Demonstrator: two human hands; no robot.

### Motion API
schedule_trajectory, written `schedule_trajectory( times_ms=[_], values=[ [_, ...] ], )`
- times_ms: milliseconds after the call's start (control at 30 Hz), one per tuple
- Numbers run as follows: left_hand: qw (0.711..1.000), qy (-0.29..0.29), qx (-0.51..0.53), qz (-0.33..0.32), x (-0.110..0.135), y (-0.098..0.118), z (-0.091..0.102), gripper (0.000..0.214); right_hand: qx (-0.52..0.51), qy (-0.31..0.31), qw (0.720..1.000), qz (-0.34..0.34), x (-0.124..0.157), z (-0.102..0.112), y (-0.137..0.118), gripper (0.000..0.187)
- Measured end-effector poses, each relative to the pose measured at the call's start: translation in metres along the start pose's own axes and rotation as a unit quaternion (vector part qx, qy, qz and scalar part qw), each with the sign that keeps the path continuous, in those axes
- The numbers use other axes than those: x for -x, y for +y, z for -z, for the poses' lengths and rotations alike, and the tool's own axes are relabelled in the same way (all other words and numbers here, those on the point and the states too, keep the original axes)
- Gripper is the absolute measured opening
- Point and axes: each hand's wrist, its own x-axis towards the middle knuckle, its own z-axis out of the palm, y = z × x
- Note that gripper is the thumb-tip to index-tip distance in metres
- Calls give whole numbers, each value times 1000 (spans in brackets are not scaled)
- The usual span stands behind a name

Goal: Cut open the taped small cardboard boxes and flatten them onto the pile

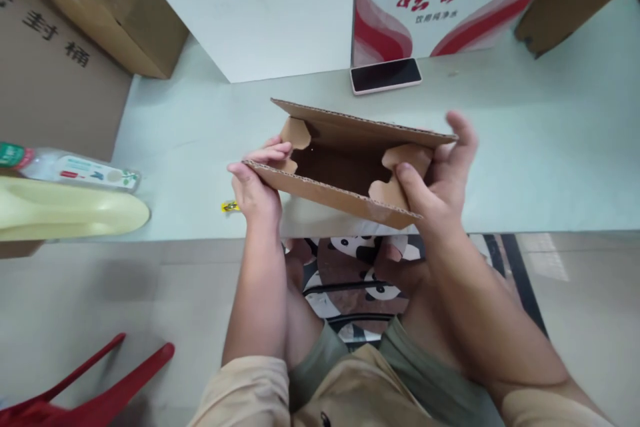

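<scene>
Between my two hands is a brown cardboard box (345, 203), its top open toward me and its long flaps raised. At its left end my left hand (260, 183) grips the edge, with the fingers reaching to the small end flaps. My right hand (443, 177) holds the right end, its thumb pressing on the notched end flaps and the index finger sticking up. The inside looks dark, and I see nothing in it. Close to my left wrist, a small yellow item (229, 206) lies on the table; its kind is unclear.
On the pale table (190, 127) a phone (386, 75) lies before a white box (260, 7) and a red-and-white carton (450, 0). Cardboard boxes (135, 13) stand at the left and right. A plastic bottle (85, 169) and a pale yellow object (75, 210) lie at left.
</scene>
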Motion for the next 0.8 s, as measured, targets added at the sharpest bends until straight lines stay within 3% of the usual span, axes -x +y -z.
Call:
schedule_trajectory(
  times_ms=[133,267,400,533,700,800],
  values=[
    [1000,-8,-16,-14,2,-5,3,43,-118,39,992,39,-1,-3,7,29],
    [996,-24,-69,-46,6,-10,16,42,-178,55,981,62,3,-5,7,26],
    [995,-29,-82,-48,16,-11,24,37,-180,51,980,65,7,-3,2,29],
    [990,-76,-115,-30,26,3,23,42,-148,55,987,26,7,7,1,24],
    [979,-88,-186,8,36,26,19,34,-158,38,987,-3,3,15,20,31],
    [975,-67,-209,41,40,26,15,31,-123,19,992,-6,2,13,32,38]
  ],
)
